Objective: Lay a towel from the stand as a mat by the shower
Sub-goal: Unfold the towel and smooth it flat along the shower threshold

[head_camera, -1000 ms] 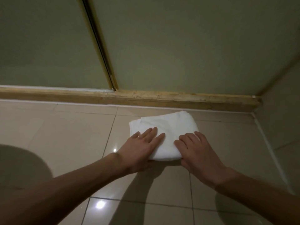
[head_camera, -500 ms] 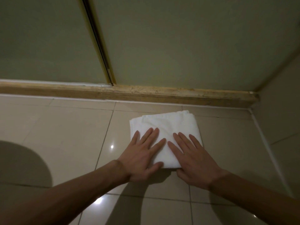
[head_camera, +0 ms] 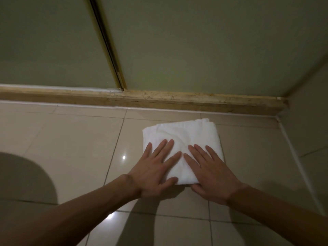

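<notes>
Head view: both flat hands, left hand (head_camera: 152,167) and right hand (head_camera: 211,172), press the folded towel (head_camera: 188,134), gripping nothing; unfolding it likely comes next.

I see my left hand (head_camera: 152,173) and right hand (head_camera: 211,174) pressing flat, fingers spread, on a folded white towel (head_camera: 186,134) on the floor tiles (head_camera: 71,139), near the threshold (head_camera: 159,98) below the glass door (head_camera: 195,41).

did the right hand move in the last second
Yes: the right hand shifted slightly left against the grout line, fingers now flat on the towel.
</notes>
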Demonstrator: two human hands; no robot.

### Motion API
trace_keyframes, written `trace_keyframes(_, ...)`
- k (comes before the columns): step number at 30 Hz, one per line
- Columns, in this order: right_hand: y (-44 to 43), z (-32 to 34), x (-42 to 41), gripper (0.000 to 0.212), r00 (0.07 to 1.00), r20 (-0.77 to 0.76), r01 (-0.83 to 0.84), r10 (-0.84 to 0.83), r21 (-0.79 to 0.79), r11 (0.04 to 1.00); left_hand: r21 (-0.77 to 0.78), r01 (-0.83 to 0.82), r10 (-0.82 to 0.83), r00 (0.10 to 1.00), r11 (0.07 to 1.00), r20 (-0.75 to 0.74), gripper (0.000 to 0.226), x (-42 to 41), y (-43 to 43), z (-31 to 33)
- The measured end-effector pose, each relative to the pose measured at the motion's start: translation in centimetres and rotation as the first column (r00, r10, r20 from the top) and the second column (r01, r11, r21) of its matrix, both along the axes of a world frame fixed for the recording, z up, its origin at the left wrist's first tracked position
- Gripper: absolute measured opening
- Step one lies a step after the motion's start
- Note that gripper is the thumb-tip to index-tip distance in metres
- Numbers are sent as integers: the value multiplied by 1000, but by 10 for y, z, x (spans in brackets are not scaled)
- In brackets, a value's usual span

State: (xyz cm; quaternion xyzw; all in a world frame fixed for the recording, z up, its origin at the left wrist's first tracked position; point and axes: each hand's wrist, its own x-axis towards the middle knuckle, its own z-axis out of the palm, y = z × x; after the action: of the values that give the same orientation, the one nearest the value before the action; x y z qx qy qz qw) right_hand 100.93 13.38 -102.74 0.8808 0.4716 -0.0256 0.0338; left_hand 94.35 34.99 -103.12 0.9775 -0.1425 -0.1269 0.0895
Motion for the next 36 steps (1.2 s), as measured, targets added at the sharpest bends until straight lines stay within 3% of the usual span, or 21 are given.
trace_keyframes(8, -7, 6, 3, 42, 989, 140, -91, 57, 248, 964, -273, -288, 322, 943, 918, 89, 86, -13, 23, 21)
trace_keyframes(13, -3, 17, 8, 20, 998, 36, 33, -59, 507, 861, -415, -342, 387, 922, 843, 27, 85, -23, 33, 27)
trace_keyframes(16, 4, 28, 12, 22, 988, -93, 156, -126, 592, 791, -457, -329, 394, 918, 826, 51, 76, -22, 30, 32)
trace_keyframes(19, 9, 35, 15, 20, 936, -298, 343, -187, 658, 670, -497, -367, 482, 867, 786, 124, 69, -17, 23, 35)
trace_keyframes(23, 12, 40, 20, 13, 837, -467, 547, -286, 735, 400, -480, -473, 592, 796, 739, 128, 84, -14, 7, 34)
trace_keyframes(26, 6, 41, 24, 8, 749, -579, 654, -322, 724, 220, -337, -410, 478, 865, 848, 150, 83, -15, -7, 31)
trace_keyframes(30, -8, 38, 22, 12, 641, -690, 745, -336, 665, 53, -71, -187, 191, 980, 980, 60, 77, -8, -31, 19)
trace_keyframes(36, -30, 28, 13, 11, 555, -766, 793, -325, 605, -71, 108, 135, -141, 989, 985, 51, 70, 19, -70, -2)
